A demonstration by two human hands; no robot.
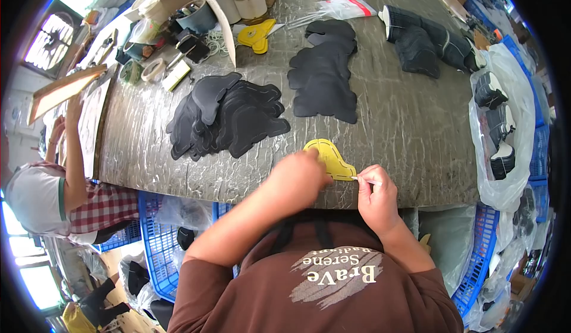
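A yellow curved template (pixel 338 165) with slots along its edge lies near the table's front edge. My left hand (pixel 300 175) is bent over its left side; the hand is slightly blurred and most of its fingers are hidden. At the template's lower right corner, my right hand (pixel 377 195) pinches a thin white pen-like stick (pixel 367 181), its tip against the template's edge. Beyond them, to the left, lies a loose heap of black cut pieces (pixel 235 116) with pale outlines drawn on them. More black pieces (pixel 324 77) overlap in a flatter stack farther up the table.
Black rolled or stitched parts (pixel 419 38) lie at the far right. Another yellow template (pixel 257 35) sits near tubs, tape and tools at the back left. Blue crates (pixel 160 244) stand below the edge. At the left, another person (pixel 44 196) holds up a framed panel (pixel 68 92).
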